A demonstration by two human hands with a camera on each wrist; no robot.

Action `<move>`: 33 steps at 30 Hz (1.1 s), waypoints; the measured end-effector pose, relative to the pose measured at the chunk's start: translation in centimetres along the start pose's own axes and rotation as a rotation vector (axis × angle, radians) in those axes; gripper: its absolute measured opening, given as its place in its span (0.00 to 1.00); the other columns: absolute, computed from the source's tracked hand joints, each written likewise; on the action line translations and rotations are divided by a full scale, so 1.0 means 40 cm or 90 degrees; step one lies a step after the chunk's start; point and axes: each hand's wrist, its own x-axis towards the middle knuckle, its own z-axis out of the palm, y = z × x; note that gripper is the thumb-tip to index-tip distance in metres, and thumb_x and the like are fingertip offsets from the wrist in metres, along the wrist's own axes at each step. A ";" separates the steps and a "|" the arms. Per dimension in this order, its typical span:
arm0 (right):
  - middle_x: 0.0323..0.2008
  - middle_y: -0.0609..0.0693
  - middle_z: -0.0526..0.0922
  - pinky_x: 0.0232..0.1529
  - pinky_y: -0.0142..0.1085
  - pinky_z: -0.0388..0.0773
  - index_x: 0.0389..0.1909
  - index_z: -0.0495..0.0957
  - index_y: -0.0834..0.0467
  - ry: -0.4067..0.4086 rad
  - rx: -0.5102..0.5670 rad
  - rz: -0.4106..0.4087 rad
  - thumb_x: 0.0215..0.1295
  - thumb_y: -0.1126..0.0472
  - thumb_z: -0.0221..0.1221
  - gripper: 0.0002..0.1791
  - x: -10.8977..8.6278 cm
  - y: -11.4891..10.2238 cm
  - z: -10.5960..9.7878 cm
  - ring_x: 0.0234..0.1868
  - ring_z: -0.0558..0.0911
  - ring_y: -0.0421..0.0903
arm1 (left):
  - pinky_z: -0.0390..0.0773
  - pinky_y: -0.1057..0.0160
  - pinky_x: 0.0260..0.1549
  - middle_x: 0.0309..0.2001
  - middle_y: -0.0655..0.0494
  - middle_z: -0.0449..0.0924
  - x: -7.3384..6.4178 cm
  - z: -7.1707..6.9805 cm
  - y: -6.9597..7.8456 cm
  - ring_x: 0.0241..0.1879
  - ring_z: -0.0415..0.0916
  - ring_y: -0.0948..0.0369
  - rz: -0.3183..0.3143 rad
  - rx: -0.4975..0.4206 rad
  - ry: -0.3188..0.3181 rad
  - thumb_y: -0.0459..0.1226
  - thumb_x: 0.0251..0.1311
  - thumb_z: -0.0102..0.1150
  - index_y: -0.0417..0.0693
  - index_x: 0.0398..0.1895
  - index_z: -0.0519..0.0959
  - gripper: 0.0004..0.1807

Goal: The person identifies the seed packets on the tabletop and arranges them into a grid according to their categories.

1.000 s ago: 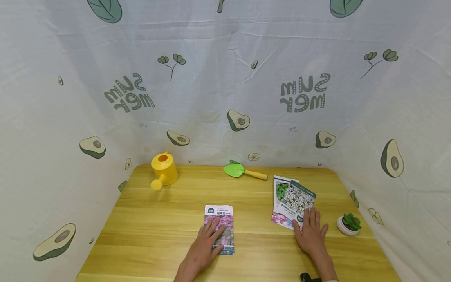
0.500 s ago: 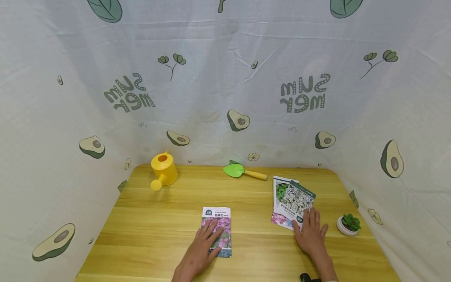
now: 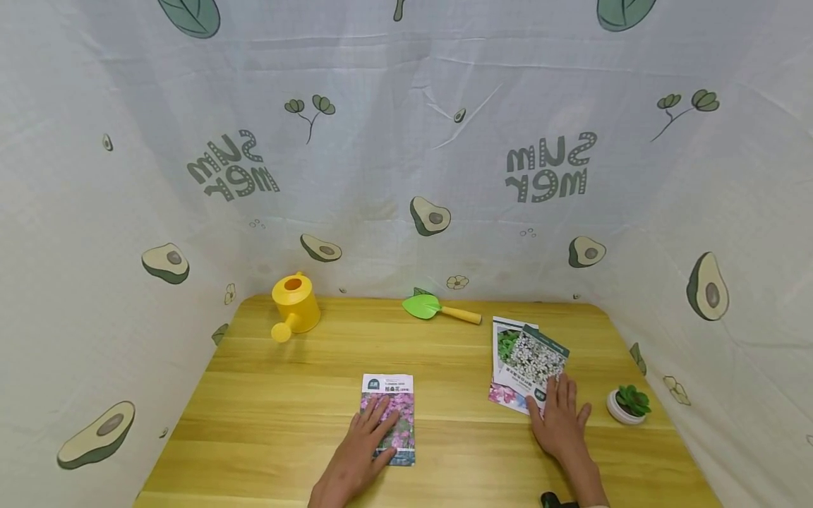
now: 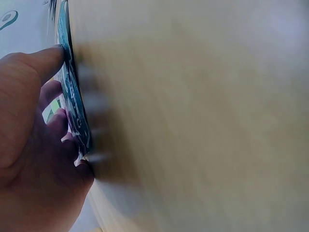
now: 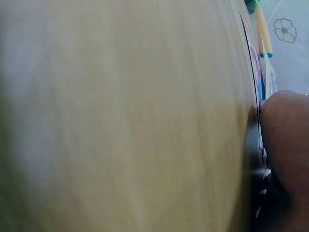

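Observation:
A seed packet with pink flowers (image 3: 404,416) lies flat on the wooden table, and my left hand (image 3: 360,451) rests on it with fingers spread. In the left wrist view the thumb (image 4: 48,62) touches the edge of that packet (image 4: 75,101). To the right, my right hand (image 3: 560,420) lies with spread fingers on the lower end of several overlapping seed packets. The top one shows white flowers (image 3: 538,358); a green-leaf packet (image 3: 506,342) and a pink-flowered one (image 3: 508,396) show from under it. Most of the right fingers are hidden in the right wrist view.
A yellow watering can (image 3: 297,305) stands at the back left of the table (image 3: 267,423). A toy trowel (image 3: 438,309) with a green blade lies along the back edge. Beside my right hand sits a small potted succulent (image 3: 629,404). Printed cloth (image 3: 375,162) encloses the back and sides.
My left hand has slid slightly left and toward me, and the pink-flower packet has moved with it. The right hand and the packets under it look still.

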 end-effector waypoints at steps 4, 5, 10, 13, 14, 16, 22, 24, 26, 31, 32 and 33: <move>0.80 0.83 0.31 0.70 0.82 0.22 0.80 0.40 0.82 -0.002 -0.001 0.002 0.88 0.45 0.44 0.47 -0.001 -0.006 0.001 0.82 0.31 0.80 | 0.62 0.33 0.75 0.85 0.50 0.59 -0.006 -0.003 -0.002 0.84 0.54 0.45 -0.005 -0.001 -0.002 0.54 0.76 0.59 0.56 0.82 0.70 0.35; 0.80 0.83 0.31 0.70 0.82 0.22 0.80 0.40 0.82 -0.003 -0.001 0.001 0.88 0.45 0.43 0.47 -0.001 -0.007 0.002 0.82 0.31 0.79 | 0.61 0.33 0.75 0.85 0.50 0.59 -0.008 -0.005 -0.003 0.84 0.54 0.44 -0.005 -0.008 -0.003 0.54 0.76 0.59 0.55 0.82 0.70 0.35; 0.81 0.82 0.33 0.71 0.82 0.21 0.80 0.42 0.81 0.023 0.012 -0.005 0.87 0.45 0.45 0.47 0.000 -0.010 0.012 0.83 0.32 0.78 | 0.60 0.32 0.75 0.85 0.49 0.59 -0.014 -0.011 -0.003 0.84 0.53 0.42 -0.011 -0.029 -0.011 0.53 0.76 0.59 0.54 0.82 0.70 0.35; 0.81 0.82 0.35 0.70 0.82 0.21 0.80 0.43 0.81 0.042 0.022 -0.011 0.86 0.45 0.46 0.47 -0.001 -0.005 0.017 0.83 0.33 0.78 | 0.61 0.31 0.75 0.85 0.49 0.59 -0.015 -0.010 -0.004 0.84 0.54 0.43 -0.011 -0.029 -0.009 0.53 0.75 0.60 0.55 0.82 0.70 0.35; 0.81 0.82 0.35 0.70 0.82 0.20 0.80 0.43 0.81 0.045 0.025 -0.013 0.86 0.44 0.46 0.48 -0.001 -0.004 0.018 0.83 0.33 0.78 | 0.62 0.30 0.74 0.85 0.50 0.60 -0.015 -0.009 -0.005 0.84 0.54 0.43 -0.009 -0.023 -0.006 0.53 0.75 0.60 0.55 0.81 0.70 0.35; 0.81 0.82 0.35 0.70 0.82 0.21 0.80 0.44 0.81 0.059 0.028 -0.021 0.86 0.42 0.43 0.48 -0.001 0.003 0.025 0.83 0.33 0.78 | 0.63 0.30 0.73 0.84 0.50 0.60 -0.016 -0.007 -0.007 0.83 0.55 0.44 -0.006 -0.017 -0.001 0.53 0.75 0.60 0.55 0.81 0.71 0.35; 0.81 0.83 0.36 0.70 0.83 0.21 0.79 0.44 0.82 0.069 0.033 -0.029 0.86 0.41 0.44 0.49 0.002 0.010 0.026 0.83 0.33 0.79 | 0.63 0.32 0.75 0.85 0.49 0.60 -0.018 -0.008 -0.004 0.84 0.54 0.43 -0.009 -0.013 -0.007 0.51 0.75 0.61 0.54 0.81 0.70 0.35; 0.81 0.83 0.35 0.70 0.83 0.22 0.79 0.43 0.82 0.050 0.018 -0.019 0.86 0.43 0.45 0.48 0.002 0.005 0.018 0.82 0.33 0.79 | 0.62 0.32 0.75 0.84 0.49 0.60 -0.018 -0.010 -0.002 0.83 0.54 0.43 -0.013 -0.014 -0.010 0.51 0.74 0.62 0.53 0.81 0.71 0.35; 0.81 0.83 0.34 0.70 0.82 0.23 0.80 0.42 0.81 0.029 0.002 -0.008 0.86 0.44 0.45 0.48 0.001 0.001 0.012 0.82 0.32 0.79 | 0.61 0.33 0.75 0.84 0.49 0.61 -0.020 -0.010 -0.002 0.83 0.55 0.43 -0.015 -0.010 -0.009 0.51 0.74 0.62 0.53 0.81 0.71 0.35; 0.81 0.83 0.34 0.70 0.82 0.22 0.80 0.42 0.81 0.037 0.005 -0.009 0.86 0.45 0.46 0.47 0.002 0.005 0.015 0.82 0.32 0.79 | 0.63 0.32 0.73 0.83 0.48 0.62 -0.024 -0.004 -0.005 0.82 0.57 0.42 -0.001 -0.001 0.008 0.51 0.73 0.63 0.53 0.80 0.72 0.35; 0.81 0.83 0.34 0.70 0.82 0.22 0.80 0.42 0.81 0.041 0.008 -0.010 0.86 0.45 0.46 0.47 0.002 0.006 0.016 0.82 0.32 0.79 | 0.63 0.32 0.73 0.83 0.47 0.62 -0.025 -0.004 -0.005 0.82 0.57 0.42 0.000 -0.002 0.007 0.51 0.73 0.63 0.53 0.80 0.72 0.35; 0.81 0.83 0.35 0.70 0.82 0.21 0.80 0.43 0.82 0.045 0.012 -0.011 0.86 0.46 0.47 0.47 0.002 0.007 0.017 0.82 0.32 0.79 | 0.63 0.31 0.73 0.83 0.47 0.62 -0.024 -0.004 -0.004 0.82 0.57 0.42 0.001 -0.004 0.006 0.51 0.73 0.62 0.53 0.80 0.72 0.35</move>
